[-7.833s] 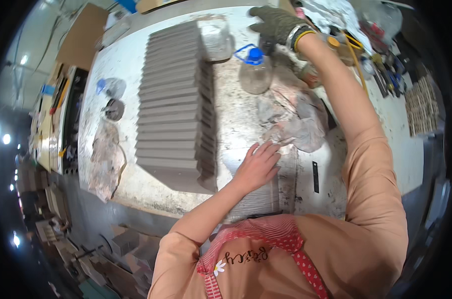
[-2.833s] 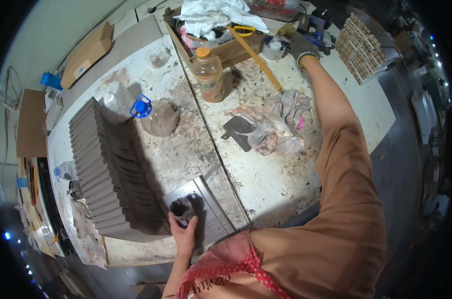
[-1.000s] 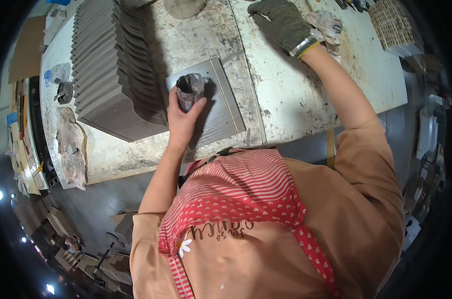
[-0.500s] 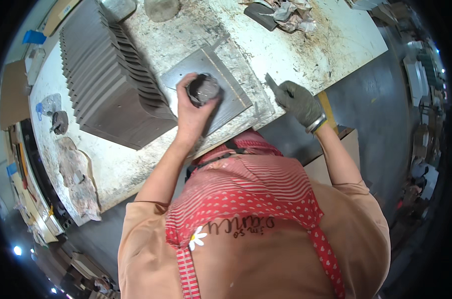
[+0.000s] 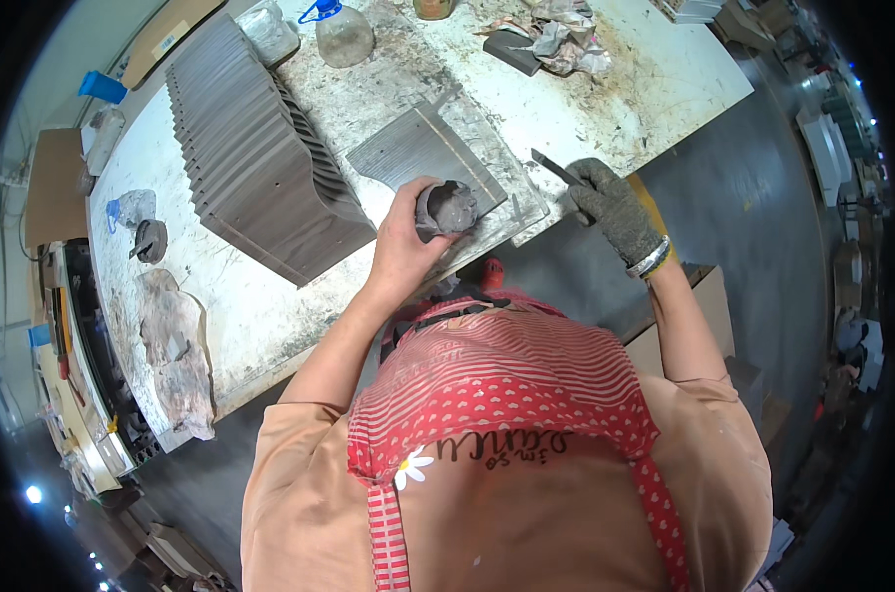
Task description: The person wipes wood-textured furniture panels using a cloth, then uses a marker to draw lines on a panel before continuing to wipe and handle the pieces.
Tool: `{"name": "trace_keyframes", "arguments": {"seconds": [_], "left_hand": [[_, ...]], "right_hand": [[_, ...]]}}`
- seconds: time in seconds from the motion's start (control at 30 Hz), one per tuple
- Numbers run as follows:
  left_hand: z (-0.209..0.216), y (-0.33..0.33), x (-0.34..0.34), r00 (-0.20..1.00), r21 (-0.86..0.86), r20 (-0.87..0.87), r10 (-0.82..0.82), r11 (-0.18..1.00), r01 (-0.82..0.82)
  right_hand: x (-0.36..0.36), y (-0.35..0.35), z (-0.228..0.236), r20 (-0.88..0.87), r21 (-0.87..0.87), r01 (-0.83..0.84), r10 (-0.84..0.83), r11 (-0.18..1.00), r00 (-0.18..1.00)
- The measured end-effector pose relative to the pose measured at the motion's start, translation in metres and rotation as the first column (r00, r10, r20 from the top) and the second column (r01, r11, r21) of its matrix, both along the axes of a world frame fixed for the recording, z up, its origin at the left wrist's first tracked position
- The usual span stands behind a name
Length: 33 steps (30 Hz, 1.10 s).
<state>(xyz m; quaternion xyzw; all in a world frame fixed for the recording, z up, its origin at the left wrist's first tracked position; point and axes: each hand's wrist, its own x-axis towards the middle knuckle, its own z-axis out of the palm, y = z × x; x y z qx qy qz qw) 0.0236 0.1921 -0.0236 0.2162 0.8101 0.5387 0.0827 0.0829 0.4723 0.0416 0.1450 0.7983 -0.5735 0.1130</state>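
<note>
Hands snug around cup and blade

Left hand cupped, right hand curled closed

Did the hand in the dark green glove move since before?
Yes, the green-gloved right hand pulled back toward the body, from over the stained white table to its near edge.

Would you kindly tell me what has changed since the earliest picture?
The left hand has taken hold of a cup. The gloved right hand has come back from the far side, now gripping a flat tool. The grey stack stays on the table.
</note>
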Motion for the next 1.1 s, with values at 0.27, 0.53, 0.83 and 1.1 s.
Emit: {"name": "trace_keyframes", "arguments": {"seconds": [0.27,0.53,0.83,1.1], "left_hand": [[0.008,0.000,0.010,0.979,-0.159,-0.201,-0.041,0.987,0.008],[0.014,-0.010,0.015,0.956,-0.176,-0.285,-0.068,0.984,0.018],[0.013,-0.018,0.014,0.970,-0.167,-0.224,-0.094,0.984,0.057],[0.007,-0.019,0.013,0.976,-0.150,-0.174,-0.133,0.983,0.107]], "right_hand": [[-0.001,-0.029,0.035,-0.245,0.406,-0.218,0.336,0.887,0.910],[0.000,-0.049,0.038,-0.253,0.897,-0.184,0.809,0.402,0.531],[-0.008,-0.065,0.036,-0.037,0.896,-0.343,0.818,0.281,0.574],[-0.012,-0.069,0.039,0.044,0.849,-0.454,0.821,0.270,0.570]]}}
